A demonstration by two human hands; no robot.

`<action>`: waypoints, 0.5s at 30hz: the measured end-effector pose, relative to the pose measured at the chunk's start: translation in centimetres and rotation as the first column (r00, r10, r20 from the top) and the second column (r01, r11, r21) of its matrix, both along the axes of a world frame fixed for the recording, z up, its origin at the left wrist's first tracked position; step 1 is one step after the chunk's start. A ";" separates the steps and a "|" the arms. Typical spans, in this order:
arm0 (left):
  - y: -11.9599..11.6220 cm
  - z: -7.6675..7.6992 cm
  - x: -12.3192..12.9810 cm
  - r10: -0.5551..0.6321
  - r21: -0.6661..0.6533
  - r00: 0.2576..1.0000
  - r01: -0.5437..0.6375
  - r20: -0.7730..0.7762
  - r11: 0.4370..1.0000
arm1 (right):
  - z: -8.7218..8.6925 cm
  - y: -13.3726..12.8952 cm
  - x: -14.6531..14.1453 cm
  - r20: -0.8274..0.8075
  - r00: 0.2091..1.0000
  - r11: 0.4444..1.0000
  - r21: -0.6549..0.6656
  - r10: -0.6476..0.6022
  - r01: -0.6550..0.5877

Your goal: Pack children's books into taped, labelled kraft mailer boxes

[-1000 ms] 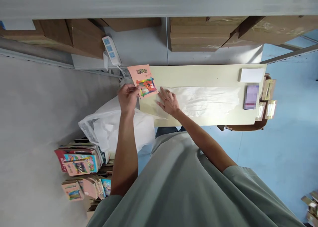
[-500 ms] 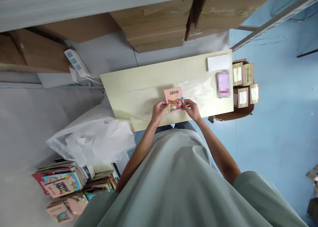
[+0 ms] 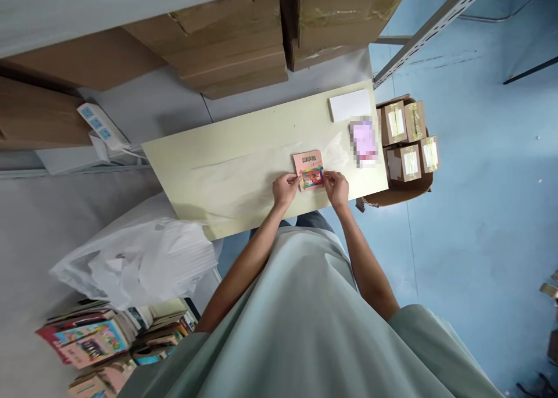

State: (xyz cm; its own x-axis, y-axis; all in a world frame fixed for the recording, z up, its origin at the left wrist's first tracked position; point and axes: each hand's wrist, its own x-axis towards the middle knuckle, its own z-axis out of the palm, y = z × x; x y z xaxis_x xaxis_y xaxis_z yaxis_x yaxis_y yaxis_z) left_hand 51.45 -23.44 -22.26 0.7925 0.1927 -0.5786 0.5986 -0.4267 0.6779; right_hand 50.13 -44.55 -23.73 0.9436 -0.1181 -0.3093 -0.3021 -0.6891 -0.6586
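A small pink booklet [image 3: 309,161] with a colourful framed picture and dark lettering on its cover is between my two hands, over the pale table. My left hand [image 3: 285,190] pinches its left edge between thumb and fingers. On the opposite edge, my right hand [image 3: 337,187] grips it the same way. The cover faces up, and the booklet lies at or just above the tabletop; which of these I cannot tell. To its right is a purple-pink item [image 3: 364,139], blurred out, near a flat white box [image 3: 350,105].
The pale table [image 3: 235,154] has cardboard boxes [image 3: 235,43] on a shelf behind it. A power strip [image 3: 102,126] is at the back left. Left of me are a white plastic bag [image 3: 143,258] and stacked books [image 3: 93,343]. An open carton [image 3: 405,197] holds several small boxes.
Both hands have carried the booklet rightward along the table, closer to the purple-pink item. Its shadow now shows less. My view has shifted, so the surroundings sit further left.
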 end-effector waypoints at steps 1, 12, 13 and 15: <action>0.1 -0.1 0.0 0.005 -0.009 1.000 -0.005 -0.003 1.000 | 0.0 -0.1 0.0 -0.001 1.000 1.000 -0.001 -0.005 0.005; 0.9 0.0 -0.1 0.043 -0.012 0.999 -0.043 0.016 0.999 | -0.8 -2.5 2.1 -0.036 0.922 0.922 -0.072 -0.385 0.381; 0.8 0.0 0.0 0.053 -0.010 0.998 -0.053 0.014 0.999 | -0.9 -2.5 2.3 -0.040 0.922 0.921 -0.073 -0.386 0.383; 0.7 0.0 0.0 0.070 -0.014 0.998 -0.070 0.009 0.997 | -1.0 -2.4 2.5 -0.001 0.930 0.926 -0.094 -0.366 0.365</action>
State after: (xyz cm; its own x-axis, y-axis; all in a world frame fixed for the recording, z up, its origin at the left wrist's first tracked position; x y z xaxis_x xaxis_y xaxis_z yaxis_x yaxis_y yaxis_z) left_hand 51.45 -22.71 -22.29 0.7832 0.2400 -0.5736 0.6198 -0.3750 0.6894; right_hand 52.64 -46.96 -24.78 0.8240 -0.4822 -0.2975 -0.5556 -0.5851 -0.5907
